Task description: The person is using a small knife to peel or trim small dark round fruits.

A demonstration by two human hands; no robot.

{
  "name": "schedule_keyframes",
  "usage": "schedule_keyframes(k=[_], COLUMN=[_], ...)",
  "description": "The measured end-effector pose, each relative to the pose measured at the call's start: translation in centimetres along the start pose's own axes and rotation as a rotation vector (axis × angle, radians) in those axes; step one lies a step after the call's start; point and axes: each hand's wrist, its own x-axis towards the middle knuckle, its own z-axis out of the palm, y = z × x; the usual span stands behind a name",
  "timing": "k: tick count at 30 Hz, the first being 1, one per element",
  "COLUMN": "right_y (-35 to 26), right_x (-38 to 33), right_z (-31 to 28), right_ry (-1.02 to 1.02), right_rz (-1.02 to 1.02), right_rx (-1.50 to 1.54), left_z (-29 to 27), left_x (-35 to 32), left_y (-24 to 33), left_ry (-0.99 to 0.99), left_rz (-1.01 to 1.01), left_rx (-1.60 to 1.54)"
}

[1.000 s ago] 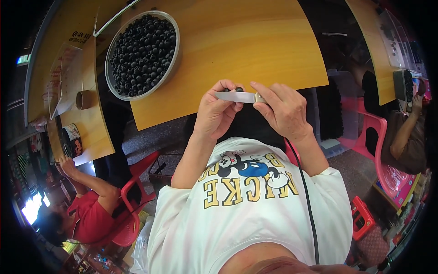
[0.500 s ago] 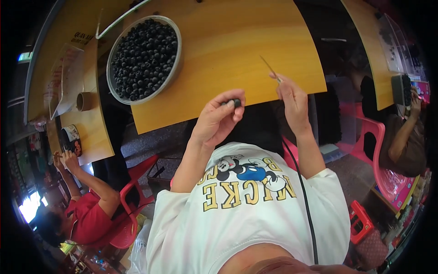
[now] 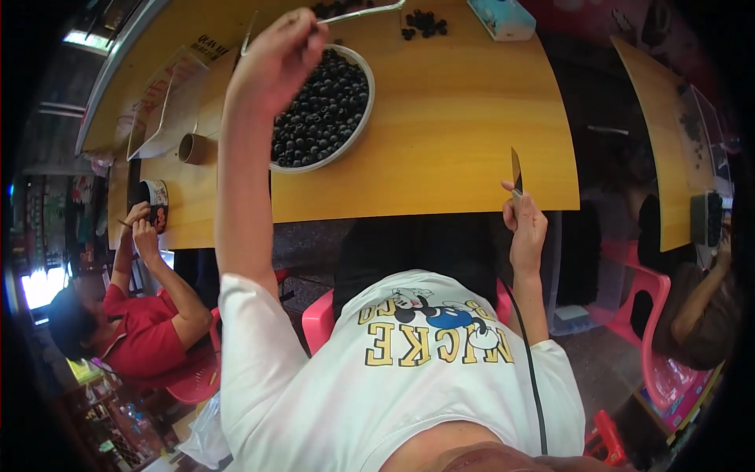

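At the far side of the table, my left hand (image 3: pixel 287 51) reaches over the clear round tub (image 3: pixel 371 98), near the edge of a clear box (image 3: pixel 354 13). Its fingers are curled together and somewhat blurred; what they hold, if anything, is hidden. The tub is heaped with small dark round balls (image 3: pixel 326 110), berry-like in look, and my left forearm covers part of it. Close to the table's front right edge, my right hand (image 3: pixel 528 224) grips a small knife (image 3: pixel 517 169), its blade pointing up and away from me.
More dark balls (image 3: pixel 425 23) lie at the table's back, left of a light blue box (image 3: pixel 506 20). A person in red (image 3: pixel 149 338) works with both hands at the left table, near a brown cup (image 3: pixel 193 149). Another person (image 3: pixel 696 322) sits at the right table (image 3: pixel 649 134).
My left hand, which held a dark ball near my chest, has swung forward and left past the tub. My right hand keeps the knife, now pointing more upright. The view has shifted.
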Motion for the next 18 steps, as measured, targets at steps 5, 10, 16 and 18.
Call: schedule_keyframes(k=[5,10,16,18], right_y=[-0.4,-0.2,-0.3,-0.4], right_x=[-0.4,-0.5,0.0,0.1], right_z=[0.5,-0.2,-0.5,0.1], right_ry=[-0.012,-0.036,-0.043,-0.076], right_rz=[-0.007,-0.035,0.1,0.15], right_rx=[0.044,0.054,0.335,0.478], left_z=[-14.0,-7.0,0.2,-0.5], left_x=[11.1,7.2,1.1,-0.2], left_y=[3.0,1.9,-3.3,-4.2], left_ry=[-0.159,-0.052,-0.081,-0.226], left_rz=[-0.184,0.164,0.08,0.084], left_rx=[-0.416,0.036,1.475,1.576])
